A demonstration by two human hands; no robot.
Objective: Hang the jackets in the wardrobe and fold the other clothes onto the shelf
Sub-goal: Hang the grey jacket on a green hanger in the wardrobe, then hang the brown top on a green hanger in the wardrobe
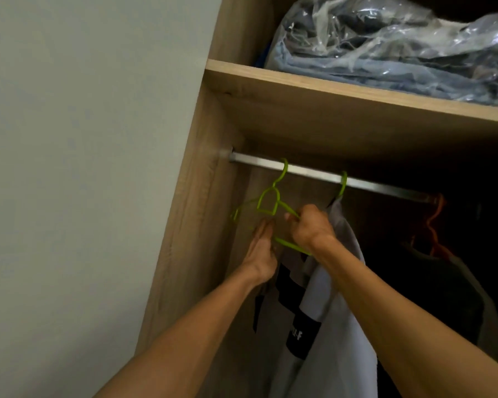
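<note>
Grey fabric jacket with black panels (337,354) hangs from the metal wardrobe rail (314,171), so the hanging step seems underway. The right hand (311,228) pinches an empty lime-green plastic hanger (268,201) (hook over the rail), while the left hand (260,248) lies straight-fingered beside it. The next move probably calls for unhooking it cleanly.
</note>
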